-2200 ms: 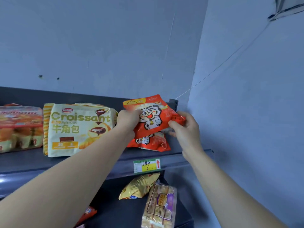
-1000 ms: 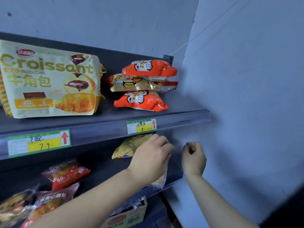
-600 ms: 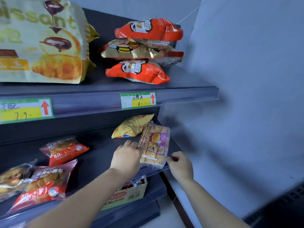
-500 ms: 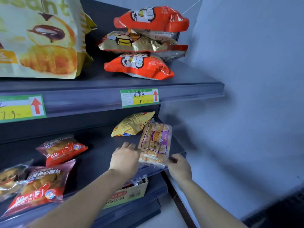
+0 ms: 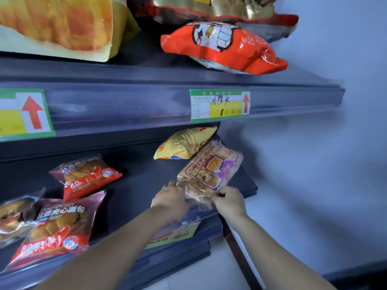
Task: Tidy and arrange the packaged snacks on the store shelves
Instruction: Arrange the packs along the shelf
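Note:
A clear pastry pack with a purple label lies tilted at the right end of the middle shelf. My left hand grips its lower left corner. My right hand pinches its lower right edge. The pack's far end leans over a yellow snack bag behind it. On the upper shelf an orange cartoon bag lies under a gold one.
Red bean bread packs lie at the left of the middle shelf. A croissant bag stands upper left. Price tags sit on the upper rail. A cardboard box is on the shelf below. The wall is close on the right.
Both hands came down from the orange bags on the upper shelf to the pastry pack and took hold of its near end. The pack is now lifted and tilted.

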{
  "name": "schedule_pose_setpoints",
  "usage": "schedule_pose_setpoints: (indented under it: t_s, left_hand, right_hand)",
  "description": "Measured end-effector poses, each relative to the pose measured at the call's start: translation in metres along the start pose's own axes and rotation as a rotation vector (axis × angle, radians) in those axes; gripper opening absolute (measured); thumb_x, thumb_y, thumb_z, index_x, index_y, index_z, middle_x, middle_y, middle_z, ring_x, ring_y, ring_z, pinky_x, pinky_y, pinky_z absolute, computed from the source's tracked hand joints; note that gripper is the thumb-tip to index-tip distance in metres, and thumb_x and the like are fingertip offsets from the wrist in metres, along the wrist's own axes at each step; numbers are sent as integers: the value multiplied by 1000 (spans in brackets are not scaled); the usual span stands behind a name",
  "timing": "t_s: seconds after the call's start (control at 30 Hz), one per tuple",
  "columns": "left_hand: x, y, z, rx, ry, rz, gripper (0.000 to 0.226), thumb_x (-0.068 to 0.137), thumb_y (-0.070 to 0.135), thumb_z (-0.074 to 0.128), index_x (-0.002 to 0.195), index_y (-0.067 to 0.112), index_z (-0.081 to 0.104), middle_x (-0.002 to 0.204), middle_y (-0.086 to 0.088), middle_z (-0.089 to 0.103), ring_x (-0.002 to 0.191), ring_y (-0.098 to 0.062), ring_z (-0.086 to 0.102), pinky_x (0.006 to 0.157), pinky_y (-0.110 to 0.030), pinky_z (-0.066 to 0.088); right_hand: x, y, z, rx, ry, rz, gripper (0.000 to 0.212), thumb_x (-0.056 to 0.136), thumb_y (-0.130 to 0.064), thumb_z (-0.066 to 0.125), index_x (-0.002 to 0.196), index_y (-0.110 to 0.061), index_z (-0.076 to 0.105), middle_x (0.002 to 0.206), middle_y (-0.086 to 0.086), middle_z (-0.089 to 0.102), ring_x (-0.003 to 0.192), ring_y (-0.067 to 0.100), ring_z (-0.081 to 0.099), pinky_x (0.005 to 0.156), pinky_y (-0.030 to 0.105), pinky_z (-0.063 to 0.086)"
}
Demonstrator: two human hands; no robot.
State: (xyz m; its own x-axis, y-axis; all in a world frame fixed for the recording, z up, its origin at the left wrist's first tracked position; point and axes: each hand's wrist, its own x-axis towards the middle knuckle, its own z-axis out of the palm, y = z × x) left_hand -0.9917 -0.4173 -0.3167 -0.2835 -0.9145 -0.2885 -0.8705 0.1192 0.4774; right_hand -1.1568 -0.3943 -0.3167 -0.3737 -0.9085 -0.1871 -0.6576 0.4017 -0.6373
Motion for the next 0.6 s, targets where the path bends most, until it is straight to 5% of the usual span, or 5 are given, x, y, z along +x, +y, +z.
schedule_pose_setpoints:
  t_s: [0.17,0.27,0.33,0.47,0.6]
  left_hand:
    - [-9,-5,-18,-611,103,-332,73,89,62,46,135,8,31,130,-13,51,110,-32,54,91,-40,47]
    - [-26,-8,-31,-1177,52,-614,88,76,63,66,135,11,28,112,-14,53,88,-34,58,71,-47,55]
    - [-41,-12,-34,-1376,-1,-637,98,63,57,81,135,10,34,110,-18,56,71,-33,63,56,-46,56]
    - [-79,-22,-32,-1447,213,-619,75,74,16,81,125,14,27,106,-19,55,73,-34,65,52,-48,55]
    - [-133,-40,-39,-1474,303,-509,75,75,3,77,126,28,29,106,-21,64,72,-34,67,48,-37,53]
  right_hand:
    - [-30,-36,15,417,-60,47,13,71,-22,65,69,-10,70,67,1,70,66,19,64,62,31,53]
    - [-55,-56,17,519,-112,1,14,77,-17,64,71,-4,66,65,3,65,60,16,57,59,27,47]
    - [-76,-68,13,545,-179,-72,13,79,-14,64,70,-6,65,63,1,64,59,11,56,59,25,46]
    - [-114,-71,10,433,-364,-166,15,76,-24,65,62,-19,62,63,-3,63,62,9,57,66,27,46]
    - [-142,-64,0,375,-382,-265,30,84,-39,64,63,-18,65,67,0,67,64,12,60,64,29,50]
